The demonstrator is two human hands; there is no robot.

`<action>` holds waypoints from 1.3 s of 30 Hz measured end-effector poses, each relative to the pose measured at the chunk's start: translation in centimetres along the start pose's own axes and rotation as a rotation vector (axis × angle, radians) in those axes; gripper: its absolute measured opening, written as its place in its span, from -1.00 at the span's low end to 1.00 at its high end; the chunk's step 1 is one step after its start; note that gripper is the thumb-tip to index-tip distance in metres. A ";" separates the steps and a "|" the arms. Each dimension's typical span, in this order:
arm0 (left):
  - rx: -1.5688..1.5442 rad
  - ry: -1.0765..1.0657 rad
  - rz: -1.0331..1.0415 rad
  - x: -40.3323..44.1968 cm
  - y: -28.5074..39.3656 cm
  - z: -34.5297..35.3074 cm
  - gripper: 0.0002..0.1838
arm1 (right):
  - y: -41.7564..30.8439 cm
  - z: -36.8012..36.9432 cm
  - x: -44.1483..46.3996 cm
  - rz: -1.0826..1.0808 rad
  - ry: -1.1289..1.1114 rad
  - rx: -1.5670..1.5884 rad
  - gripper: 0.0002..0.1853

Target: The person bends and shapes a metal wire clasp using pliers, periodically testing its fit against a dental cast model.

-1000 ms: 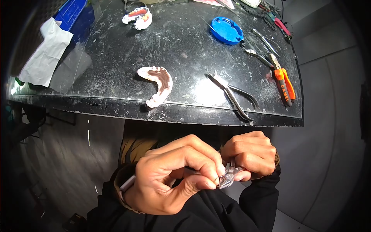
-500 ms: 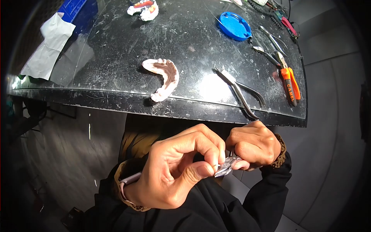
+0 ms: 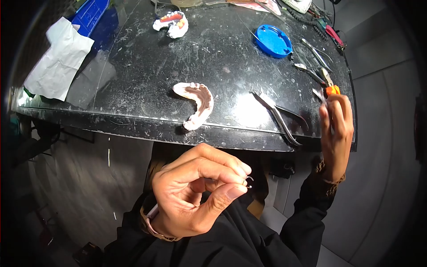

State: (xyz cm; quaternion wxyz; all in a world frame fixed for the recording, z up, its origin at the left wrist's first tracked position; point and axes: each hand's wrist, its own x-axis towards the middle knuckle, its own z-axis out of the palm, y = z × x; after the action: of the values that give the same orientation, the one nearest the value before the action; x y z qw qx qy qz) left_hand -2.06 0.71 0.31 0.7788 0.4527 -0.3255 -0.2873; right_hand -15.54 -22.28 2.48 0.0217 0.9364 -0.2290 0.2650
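One short bent wire [image 3: 252, 179], pinched between thumb and forefinger of the left hand [image 3: 195, 196], out in front of the bench edge and above the dark-sleeved lap; only a curved piece and one bright end clear the fingertips, remainder hidden. Right hand [image 3: 339, 127] reaches over the right end of the black worktop [image 3: 142, 71], fingers drawn narrow beside the orange-handled pliers [image 3: 332, 90], partly covering them; a blurred metal tool [image 3: 318, 94] shows at the fingertips, but whether it is gripped cannot be told. Pliers with bare metal handles [image 3: 273, 111] lie near the front edge, left of that hand; horseshoe-shaped dental cast [image 3: 202, 107] farther left, its rear teeth upright. Behind: cast with red wax and set teeth [image 3: 173, 24], blue round case [image 3: 273, 42]. Handling estimate: wire very light, stiff and springy, smooth enough to roll or slip in bare fingers; easily lost if dropped, and a hard squeeze across the curve could distort it. Best hold: fingertip pinch on a straight stretch, bend left free, ends kept off the skin.
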 end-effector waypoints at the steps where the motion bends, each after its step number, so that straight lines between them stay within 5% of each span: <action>1: -0.007 0.010 0.006 0.0 0.0 0.0 -0.92 | 0.9 0.6 -0.1 0.073 -0.014 -0.019 -0.87; 5: -0.030 0.040 0.019 0.0 -0.3 -0.1 -0.91 | 3.2 2.7 -0.6 -0.025 0.017 -0.045 -0.84; 8: -0.051 0.058 0.024 0.1 -0.3 0.1 -0.91 | -0.1 1.1 -1.4 -0.051 -0.056 0.252 -0.74; 11: -0.093 0.070 0.002 0.2 -0.2 0.4 -0.91 | -3.0 2.3 -2.4 -0.043 -0.157 0.204 -0.63; 20: -0.241 0.015 -0.074 -0.3 0.4 0.5 -0.94 | -3.8 2.0 -2.4 -0.158 -0.224 0.099 -0.75; 28: -0.334 -0.019 -0.159 -0.8 1.1 1.3 -0.94 | -5.8 2.3 -3.1 -0.522 0.193 0.741 -0.63; 39: -0.381 -0.079 -0.165 -0.9 1.2 1.5 -0.92 | -7.7 2.4 -3.0 -0.400 0.319 0.514 -0.79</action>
State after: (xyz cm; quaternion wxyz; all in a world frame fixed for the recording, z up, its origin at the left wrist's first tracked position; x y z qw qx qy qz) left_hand -3.61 1.14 1.77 0.8110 0.3106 -0.2573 -0.4238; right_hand -13.21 -14.54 -0.52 -0.1274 0.8844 0.0392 0.4472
